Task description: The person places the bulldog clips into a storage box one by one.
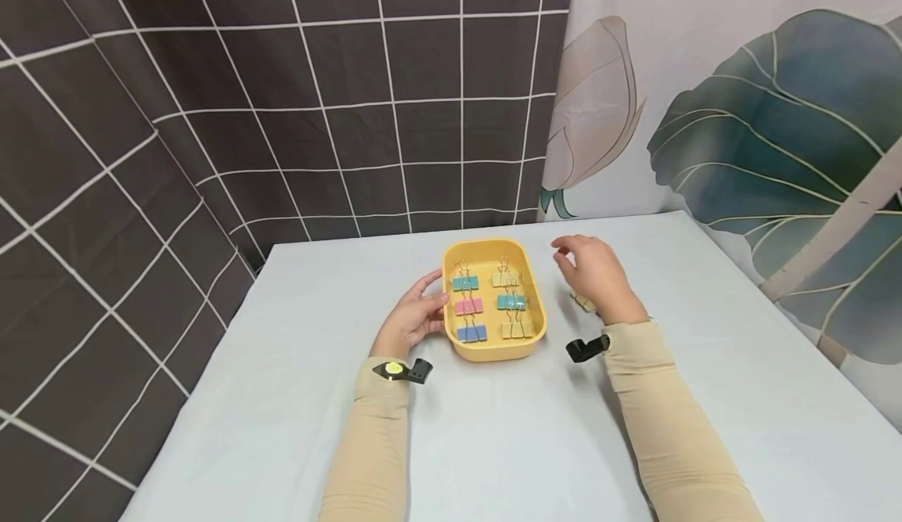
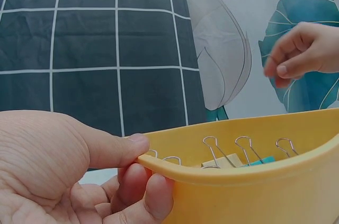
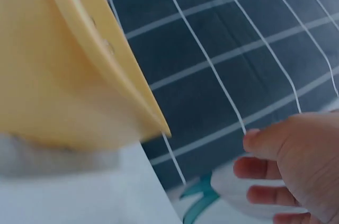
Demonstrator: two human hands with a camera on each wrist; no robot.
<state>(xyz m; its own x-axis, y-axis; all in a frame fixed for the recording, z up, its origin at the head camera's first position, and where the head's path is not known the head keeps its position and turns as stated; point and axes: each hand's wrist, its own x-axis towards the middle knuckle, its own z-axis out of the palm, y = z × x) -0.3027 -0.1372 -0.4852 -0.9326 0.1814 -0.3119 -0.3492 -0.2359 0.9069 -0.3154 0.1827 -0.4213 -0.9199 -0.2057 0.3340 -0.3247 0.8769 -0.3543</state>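
A yellow plastic basket (image 1: 495, 354) with rounded corners sits on the table, holding several binder clips in two columns. The left column runs from a teal clip (image 1: 465, 282) through a pink clip (image 1: 468, 306) to a blue clip (image 1: 472, 333); the right column has yellow clips and a teal clip (image 1: 511, 302). My left hand (image 1: 412, 315) pinches the basket's left rim, thumb on top and fingers underneath. To the right of the basket, my right hand (image 1: 595, 275) hovers with loosely bent fingers and nothing between them. Partly hidden below it lies a yellow binder clip (image 1: 582, 301).
A white cloth covers the table (image 1: 282, 397). Behind it hangs a dark curtain with a white grid (image 1: 338, 138), and at the right a white curtain with a leaf print (image 1: 782, 131). Each wrist carries a black strap mount (image 1: 588, 347).
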